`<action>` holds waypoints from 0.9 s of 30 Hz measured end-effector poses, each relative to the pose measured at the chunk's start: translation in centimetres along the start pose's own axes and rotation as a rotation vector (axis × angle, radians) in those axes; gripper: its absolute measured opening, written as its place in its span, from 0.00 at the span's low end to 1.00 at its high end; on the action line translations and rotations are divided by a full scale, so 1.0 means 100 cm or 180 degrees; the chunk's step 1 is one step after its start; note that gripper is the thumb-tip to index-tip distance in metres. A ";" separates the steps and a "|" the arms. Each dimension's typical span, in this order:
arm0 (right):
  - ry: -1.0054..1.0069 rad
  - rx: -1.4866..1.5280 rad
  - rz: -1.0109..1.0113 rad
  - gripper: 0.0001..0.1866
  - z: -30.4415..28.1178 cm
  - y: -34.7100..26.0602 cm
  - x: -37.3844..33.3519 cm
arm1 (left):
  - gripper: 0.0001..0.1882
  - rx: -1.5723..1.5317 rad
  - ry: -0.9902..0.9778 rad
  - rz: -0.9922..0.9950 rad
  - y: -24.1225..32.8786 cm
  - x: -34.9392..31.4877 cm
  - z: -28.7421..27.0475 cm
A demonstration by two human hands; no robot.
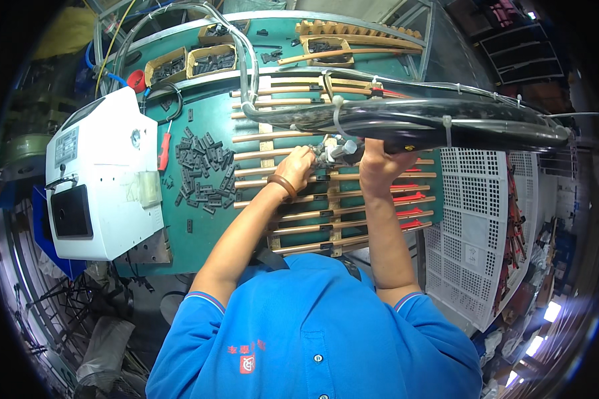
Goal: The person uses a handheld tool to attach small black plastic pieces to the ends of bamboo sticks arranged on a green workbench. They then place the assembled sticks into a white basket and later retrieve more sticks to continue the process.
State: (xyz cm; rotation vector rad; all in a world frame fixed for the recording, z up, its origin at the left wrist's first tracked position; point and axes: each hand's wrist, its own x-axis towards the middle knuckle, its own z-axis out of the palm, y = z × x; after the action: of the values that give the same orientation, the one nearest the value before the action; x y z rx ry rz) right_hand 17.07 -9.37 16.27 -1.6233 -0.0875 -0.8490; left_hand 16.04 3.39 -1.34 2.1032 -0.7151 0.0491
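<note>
My right hand (381,167) is closed around the dark handle of a hose-fed power tool, which looks like a power screwdriver; its metal nose (339,152) points left. Close to that nose, my left hand (298,163) has its fingers pinched together over the row of rods. What they hold is hidden. Beneath both hands, copper-coloured rods (363,194) lie side by side across a notched wooden rack (335,206). Small black clips (326,228) sit on several rods along the rack. Red pieces (407,197) show at the rods' right ends.
Loose black clips (205,166) are heaped on the green table (180,249). A red-handled screwdriver (164,151) lies beside a white machine (106,179). Cardboard boxes (211,61) of black parts stand behind. A thick hose bundle (486,123) crosses above the rods; white perforated panels (469,226) stand right.
</note>
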 end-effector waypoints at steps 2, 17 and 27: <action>0.0024 -0.0109 -0.0305 0.16 0.003 -0.003 -0.002 | 0.13 0.0019 0.0054 0.0067 -0.001 -0.001 0.000; -0.0771 0.2693 0.1231 0.16 -0.007 -0.004 -0.032 | 0.13 0.0231 0.0588 0.0054 -0.012 -0.031 -0.023; -0.0111 -0.0132 -0.0085 0.16 -0.009 0.020 -0.023 | 0.11 0.0216 0.0709 0.0340 -0.021 -0.031 -0.016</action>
State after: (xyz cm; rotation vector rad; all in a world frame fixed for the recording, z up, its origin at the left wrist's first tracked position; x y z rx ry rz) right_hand 15.96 -9.75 13.34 -1.6793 -0.1170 -0.8480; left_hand 14.92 7.01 -2.78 2.0811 -0.6978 0.3654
